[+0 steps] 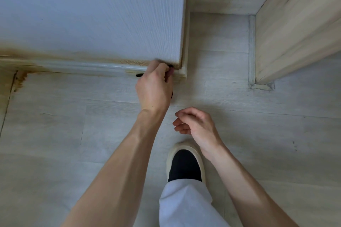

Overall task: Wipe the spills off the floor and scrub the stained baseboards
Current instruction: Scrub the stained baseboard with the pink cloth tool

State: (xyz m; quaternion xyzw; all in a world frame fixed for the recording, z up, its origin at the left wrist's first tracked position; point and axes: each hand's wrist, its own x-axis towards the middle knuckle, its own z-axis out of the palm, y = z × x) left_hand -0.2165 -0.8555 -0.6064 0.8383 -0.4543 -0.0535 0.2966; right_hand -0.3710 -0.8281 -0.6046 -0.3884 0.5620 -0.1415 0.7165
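In the head view, the left hand [154, 86] was at the foot of the white wall [92, 14], near its outer corner. Its fingers were curled around a small dark tool [140, 75], probably a brush, though most of it was hidden under the hand. The tool touched the baseboard [83, 67] just beside the corner. The right hand [195, 123] hung over the floor [258, 134] with its fingers loosely curled and held nothing.

The work seemed to be only in the middle. A brown stain [55, 54] ran along the bottom of the wall above the baseboard, from the far left almost to the corner. A darker brown spill [20, 79] lay on the floor at the left, touching the baseboard. The floor near the slipper [185, 162] showed no such brown marks. So the scrubbing at the corner looked to be in hand, and the long stain and the spill on the left were not yet cleaned.
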